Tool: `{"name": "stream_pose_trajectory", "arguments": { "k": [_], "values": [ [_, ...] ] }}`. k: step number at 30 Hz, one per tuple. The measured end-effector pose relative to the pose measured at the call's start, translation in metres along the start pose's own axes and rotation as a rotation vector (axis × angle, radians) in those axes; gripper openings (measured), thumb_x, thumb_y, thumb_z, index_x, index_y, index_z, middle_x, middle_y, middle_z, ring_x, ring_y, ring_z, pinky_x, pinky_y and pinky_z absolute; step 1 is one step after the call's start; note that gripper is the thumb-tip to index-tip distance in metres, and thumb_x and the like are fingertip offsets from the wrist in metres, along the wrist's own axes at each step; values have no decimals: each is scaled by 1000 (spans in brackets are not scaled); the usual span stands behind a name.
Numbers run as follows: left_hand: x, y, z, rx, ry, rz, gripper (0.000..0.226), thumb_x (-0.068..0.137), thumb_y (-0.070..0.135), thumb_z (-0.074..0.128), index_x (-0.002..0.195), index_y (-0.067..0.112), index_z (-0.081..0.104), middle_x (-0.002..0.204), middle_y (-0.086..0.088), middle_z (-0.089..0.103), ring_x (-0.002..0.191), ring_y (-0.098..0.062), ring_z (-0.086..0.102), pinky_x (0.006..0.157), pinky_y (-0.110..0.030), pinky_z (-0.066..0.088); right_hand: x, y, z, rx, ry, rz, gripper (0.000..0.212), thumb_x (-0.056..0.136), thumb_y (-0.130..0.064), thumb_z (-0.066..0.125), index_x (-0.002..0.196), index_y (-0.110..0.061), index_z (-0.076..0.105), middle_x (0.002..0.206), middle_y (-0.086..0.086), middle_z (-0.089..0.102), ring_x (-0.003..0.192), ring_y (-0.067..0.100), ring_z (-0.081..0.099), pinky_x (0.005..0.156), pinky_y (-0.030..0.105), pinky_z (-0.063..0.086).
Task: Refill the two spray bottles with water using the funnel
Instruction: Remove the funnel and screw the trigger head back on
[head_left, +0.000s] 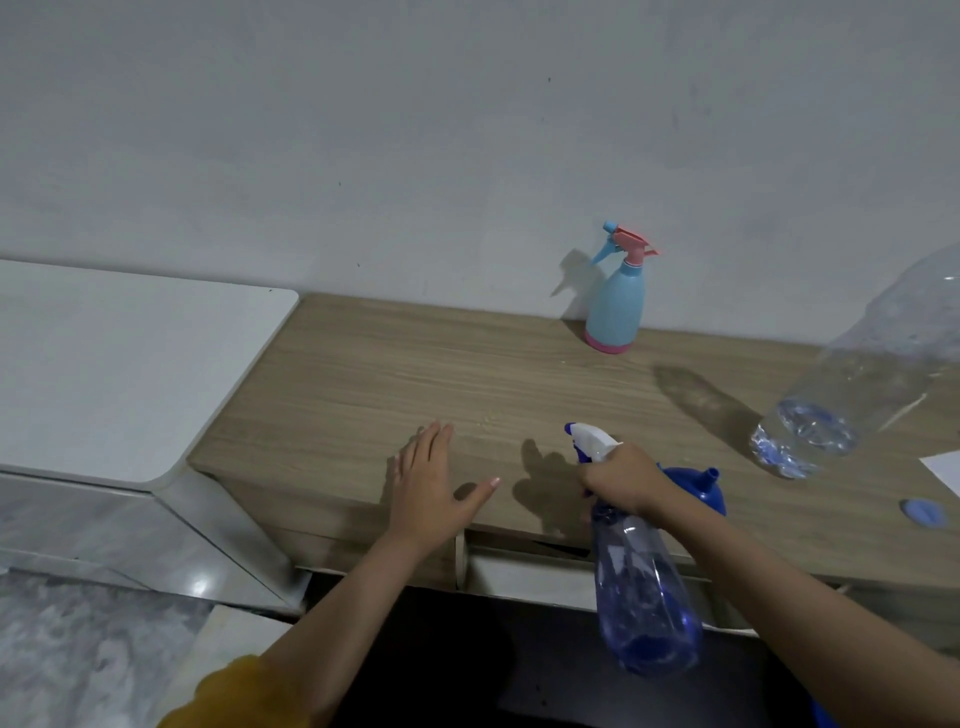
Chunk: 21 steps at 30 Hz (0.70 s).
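A clear blue spray bottle (644, 597) with a white and blue trigger head hangs in front of the wooden table (405, 374), gripped at its neck by my right hand (621, 480). My left hand (434, 480) rests flat and open on the table's front edge, fingers spread. A light blue spray bottle (616, 301) with a pink trigger stands upright against the wall at the back. A dark blue funnel (698, 486) lies on the table behind my right wrist, partly hidden. A large clear water bottle (862, 374) stands at the right with a little water in it.
A blue bottle cap (924, 512) lies near the table's right edge, beside a white sheet (943, 467). A white cabinet top (119, 364) adjoins the table on the left. A drawer front runs below the table's edge.
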<state>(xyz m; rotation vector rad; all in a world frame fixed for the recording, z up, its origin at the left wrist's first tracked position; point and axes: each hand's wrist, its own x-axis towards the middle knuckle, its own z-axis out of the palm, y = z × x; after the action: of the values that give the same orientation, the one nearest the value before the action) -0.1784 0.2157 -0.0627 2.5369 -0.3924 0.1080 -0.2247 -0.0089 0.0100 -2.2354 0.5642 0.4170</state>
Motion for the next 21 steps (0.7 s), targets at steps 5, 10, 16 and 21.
{"name": "stream_pose_trajectory", "arguments": {
  "k": [5, 10, 16, 21],
  "values": [
    [7, 25, 5, -142, 81, 95, 92, 73, 74, 46, 140, 12, 37, 146, -5, 39, 137, -19, 33, 113, -39, 27, 11, -16, -15, 60, 102, -172, 38, 80, -25, 62, 116, -21, 53, 97, 9, 66, 75, 25, 65, 67, 37, 56],
    [13, 67, 0, -394, 87, 159, 86, 73, 67, 54, 140, 15, 37, 144, 0, 41, 132, -11, 37, 110, -25, 29, 12, -49, -39, 321, 310, -367, 34, 85, -40, 64, 112, -29, 47, 94, 7, 66, 73, 31, 69, 70, 47, 59],
    [23, 104, -4, -665, -72, 128, 86, 64, 62, 68, 137, 31, 35, 136, 19, 45, 121, 7, 43, 99, -15, 39, 23, -86, -65, 402, 486, -504, 41, 82, -52, 61, 116, -36, 46, 99, -3, 66, 84, 16, 68, 76, 44, 58],
    [46, 116, -6, -765, -14, 114, 75, 69, 38, 79, 132, 31, 40, 123, 19, 51, 112, 7, 49, 93, -18, 46, 28, -107, -71, 579, 635, -626, 46, 85, -35, 68, 123, -22, 45, 99, -13, 56, 74, -9, 61, 68, 13, 52]
  ]
}}
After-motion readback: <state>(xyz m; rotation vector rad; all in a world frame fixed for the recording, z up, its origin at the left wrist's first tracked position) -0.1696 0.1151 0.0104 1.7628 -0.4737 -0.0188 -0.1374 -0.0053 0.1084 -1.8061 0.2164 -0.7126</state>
